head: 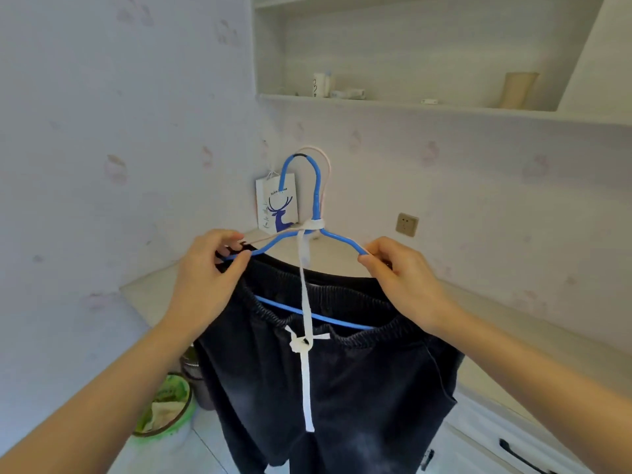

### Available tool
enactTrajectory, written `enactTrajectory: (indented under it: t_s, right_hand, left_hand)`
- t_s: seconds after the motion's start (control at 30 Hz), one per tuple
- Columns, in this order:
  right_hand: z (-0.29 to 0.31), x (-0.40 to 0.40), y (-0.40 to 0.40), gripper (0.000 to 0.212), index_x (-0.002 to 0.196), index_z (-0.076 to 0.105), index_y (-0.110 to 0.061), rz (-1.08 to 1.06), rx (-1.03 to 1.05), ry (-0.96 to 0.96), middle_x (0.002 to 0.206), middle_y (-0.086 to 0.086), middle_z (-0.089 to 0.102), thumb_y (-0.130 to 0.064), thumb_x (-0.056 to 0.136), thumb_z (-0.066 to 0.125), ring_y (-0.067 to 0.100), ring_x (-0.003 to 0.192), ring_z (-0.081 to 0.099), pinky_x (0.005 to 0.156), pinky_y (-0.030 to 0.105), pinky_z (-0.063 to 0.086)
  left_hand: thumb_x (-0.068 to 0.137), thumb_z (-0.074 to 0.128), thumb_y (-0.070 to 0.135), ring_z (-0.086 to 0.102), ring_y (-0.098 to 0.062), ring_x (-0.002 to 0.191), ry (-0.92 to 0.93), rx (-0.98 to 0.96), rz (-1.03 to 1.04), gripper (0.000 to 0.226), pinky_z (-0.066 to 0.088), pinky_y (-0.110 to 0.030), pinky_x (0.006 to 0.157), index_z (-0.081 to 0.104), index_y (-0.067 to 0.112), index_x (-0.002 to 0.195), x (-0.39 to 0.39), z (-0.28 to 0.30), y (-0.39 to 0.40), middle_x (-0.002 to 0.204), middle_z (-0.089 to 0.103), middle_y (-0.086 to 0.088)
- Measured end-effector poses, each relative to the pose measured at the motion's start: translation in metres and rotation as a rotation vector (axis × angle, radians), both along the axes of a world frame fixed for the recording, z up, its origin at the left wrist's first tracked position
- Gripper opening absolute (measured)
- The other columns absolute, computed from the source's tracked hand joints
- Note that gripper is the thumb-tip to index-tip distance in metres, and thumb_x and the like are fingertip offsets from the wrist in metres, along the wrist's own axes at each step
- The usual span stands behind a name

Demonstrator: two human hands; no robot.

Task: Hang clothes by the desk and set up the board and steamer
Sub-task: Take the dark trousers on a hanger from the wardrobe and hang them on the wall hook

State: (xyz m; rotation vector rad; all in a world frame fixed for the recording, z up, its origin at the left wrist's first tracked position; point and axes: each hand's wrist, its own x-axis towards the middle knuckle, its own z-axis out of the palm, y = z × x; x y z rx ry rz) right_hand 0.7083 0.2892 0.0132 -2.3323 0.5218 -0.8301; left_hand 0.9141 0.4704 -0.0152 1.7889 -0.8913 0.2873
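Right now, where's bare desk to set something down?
Bare desk top shows behind the blue hanger, between the paper bag and the wall socket. Crowded in front: left hand and right hand hold the hanger with the dark trousers.

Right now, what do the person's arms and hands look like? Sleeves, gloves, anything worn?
Both forearms are bare as far as the frame shows: no sleeves in view. The left hand and right hand have no gloves, and no rings, watch or bands are visible. Nails look short and unpainted on the fingers.
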Motion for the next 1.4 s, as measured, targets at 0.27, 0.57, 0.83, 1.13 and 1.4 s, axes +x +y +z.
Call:
enactTrajectory:
  t_s: [0.27, 0.57, 0.83, 1.13, 1.4]
  right_hand:
    - [-0.011, 0.044, -0.041, 0.012, 0.088, 0.061, -0.02, 0.052, 0.034, 0.017, 0.067, -0.006, 0.053, -0.024, 0.096, 0.053, 0.004, 0.055, 0.04, 0.053, 0.016, 0.036]
    - [-0.014, 0.117, -0.081, 0.013, 0.086, 0.059, -0.024, 0.053, 0.023, 0.031, 0.068, -0.007, 0.054, -0.024, 0.097, 0.051, 0.002, 0.055, 0.041, 0.054, 0.014, 0.037]
    - [-0.023, 0.19, -0.108, 0.013, 0.097, 0.056, -0.022, 0.031, -0.134, 0.138, 0.076, -0.006, 0.059, -0.028, 0.099, 0.046, 0.006, 0.065, 0.05, 0.06, 0.016, 0.042]
    - [-0.033, 0.232, -0.143, 0.027, 0.107, 0.061, -0.028, 0.021, -0.172, 0.272, 0.092, -0.014, 0.063, -0.048, 0.092, 0.049, 0.006, 0.084, 0.058, 0.076, 0.028, 0.048]
    - [-0.062, 0.275, -0.149, 0.018, 0.108, 0.057, -0.029, -0.016, -0.191, 0.183, 0.097, -0.012, 0.06, -0.03, 0.1, 0.041, 0.007, 0.089, 0.056, 0.082, 0.028, 0.047]
  left_hand:
    - [0.09, 0.049, 0.044, 0.041, -0.02, 0.129, -0.329, 0.437, -0.098, 0.05, 0.03, -0.036, 0.108, 0.052, 0.022, 0.134, 0.076, -0.013, -0.029, 0.132, 0.053, -0.002]
    - [0.088, 0.043, 0.05, 0.055, -0.007, 0.085, -0.234, 0.354, -0.134, 0.031, 0.041, -0.023, 0.074, 0.058, 0.027, 0.101, 0.138, -0.028, -0.059, 0.093, 0.06, 0.012]
    - [0.094, 0.05, 0.034, 0.048, -0.01, 0.061, -0.199, 0.375, -0.174, 0.014, 0.039, -0.025, 0.058, 0.052, 0.028, 0.082, 0.201, -0.031, -0.075, 0.068, 0.052, 0.007]
    - [0.094, 0.055, 0.025, 0.048, -0.008, 0.061, -0.218, 0.302, -0.133, 0.013, 0.036, -0.017, 0.054, 0.056, 0.022, 0.081, 0.275, -0.026, -0.07, 0.071, 0.054, 0.011]
    - [0.094, 0.054, 0.032, 0.05, -0.008, 0.061, -0.309, 0.343, -0.004, 0.009, 0.035, -0.024, 0.053, 0.055, 0.028, 0.085, 0.326, -0.029, -0.074, 0.068, 0.054, 0.009]
